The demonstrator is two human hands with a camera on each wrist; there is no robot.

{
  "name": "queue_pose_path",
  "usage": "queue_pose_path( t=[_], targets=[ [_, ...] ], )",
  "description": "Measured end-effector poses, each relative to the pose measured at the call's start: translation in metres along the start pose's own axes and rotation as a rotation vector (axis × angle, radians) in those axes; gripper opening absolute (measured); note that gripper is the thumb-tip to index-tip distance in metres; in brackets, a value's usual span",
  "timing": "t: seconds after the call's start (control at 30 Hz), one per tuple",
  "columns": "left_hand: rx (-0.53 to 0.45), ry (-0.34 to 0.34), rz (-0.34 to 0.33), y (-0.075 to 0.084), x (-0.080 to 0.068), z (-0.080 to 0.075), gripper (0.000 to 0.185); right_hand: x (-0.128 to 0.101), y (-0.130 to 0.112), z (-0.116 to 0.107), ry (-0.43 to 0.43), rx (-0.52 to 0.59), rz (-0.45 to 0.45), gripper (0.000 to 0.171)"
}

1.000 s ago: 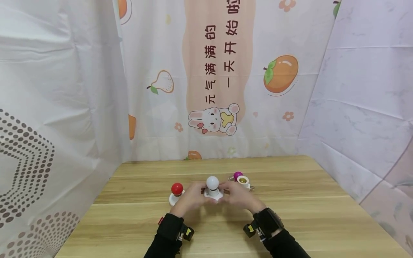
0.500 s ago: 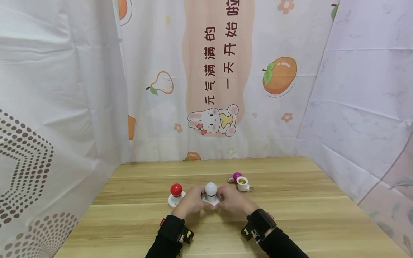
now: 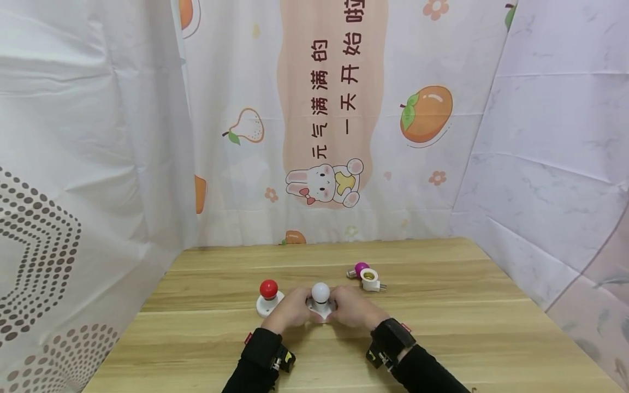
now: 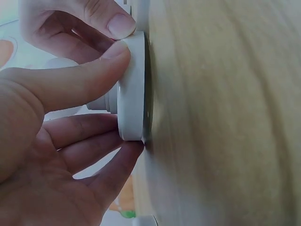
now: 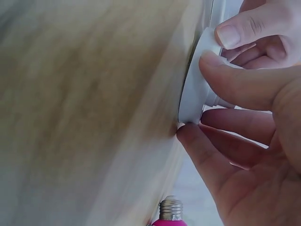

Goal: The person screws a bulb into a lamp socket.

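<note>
A white bulb (image 3: pixel 321 293) stands upright in a round white lamp holder (image 4: pixel 132 94) at the middle of the table. My left hand (image 3: pixel 296 309) grips the holder's rim from the left, thumb on the near side and fingers curled round the side. From the right, my right hand (image 3: pixel 352 307) holds the same rim in like manner. The two thumbs lie close together on the near edge. In both wrist views the holder's underside is right at the tabletop, with a thin dark line between. The bulb is mostly hidden there by fingers.
Left of my hands a red bulb (image 3: pixel 268 289) stands in another white holder (image 3: pixel 263 308). Behind on the right lie a purple bulb (image 3: pixel 361 268) and a white plug-in socket (image 3: pixel 371 281) with metal prongs. Printed curtains hang behind the wooden table (image 3: pixel 442 333).
Both hands have brought the lamp holder and white bulb down and a little toward me, slightly left. The red bulb, purple bulb and plug-in socket have stayed in place.
</note>
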State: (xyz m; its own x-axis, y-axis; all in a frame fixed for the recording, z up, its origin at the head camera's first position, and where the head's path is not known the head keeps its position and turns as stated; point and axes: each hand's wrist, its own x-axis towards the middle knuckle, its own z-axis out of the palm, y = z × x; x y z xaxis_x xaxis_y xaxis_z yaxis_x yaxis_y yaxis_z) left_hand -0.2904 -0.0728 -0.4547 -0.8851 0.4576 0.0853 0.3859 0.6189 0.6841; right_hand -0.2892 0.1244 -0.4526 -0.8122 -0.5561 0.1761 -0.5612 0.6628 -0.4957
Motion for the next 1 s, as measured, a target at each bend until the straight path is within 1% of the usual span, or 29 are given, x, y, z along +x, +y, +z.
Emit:
queue_pose_path(
  t=[0.13, 0.33, 0.4, 0.63, 0.83, 1.0],
  targets=[
    [-0.01, 0.006, -0.008, -0.002, 0.0, -0.001, 0.033, 0.002, -0.002, 0.001, 0.005, -0.029, 0.015, 0.02],
    [-0.023, 0.017, -0.071, -0.002, 0.002, -0.001, 0.03, 0.007, -0.005, 0.0, -0.011, -0.039, 0.035, 0.018],
    [-0.018, 0.023, -0.094, -0.001, 0.002, -0.001, 0.03, 0.008, -0.005, 0.0, -0.015, -0.034, 0.042, 0.017],
    [0.03, 0.044, -0.129, -0.001, 0.003, 0.003, 0.035, 0.012, -0.002, 0.001, -0.024, -0.024, 0.061, 0.017],
    [0.049, 0.059, -0.128, -0.001, 0.005, 0.005, 0.036, 0.013, -0.001, 0.001, -0.018, -0.043, 0.049, 0.017],
    [0.05, 0.061, -0.12, -0.002, 0.004, 0.005, 0.037, 0.011, 0.004, -0.001, -0.034, -0.041, 0.045, 0.014]
  ],
)
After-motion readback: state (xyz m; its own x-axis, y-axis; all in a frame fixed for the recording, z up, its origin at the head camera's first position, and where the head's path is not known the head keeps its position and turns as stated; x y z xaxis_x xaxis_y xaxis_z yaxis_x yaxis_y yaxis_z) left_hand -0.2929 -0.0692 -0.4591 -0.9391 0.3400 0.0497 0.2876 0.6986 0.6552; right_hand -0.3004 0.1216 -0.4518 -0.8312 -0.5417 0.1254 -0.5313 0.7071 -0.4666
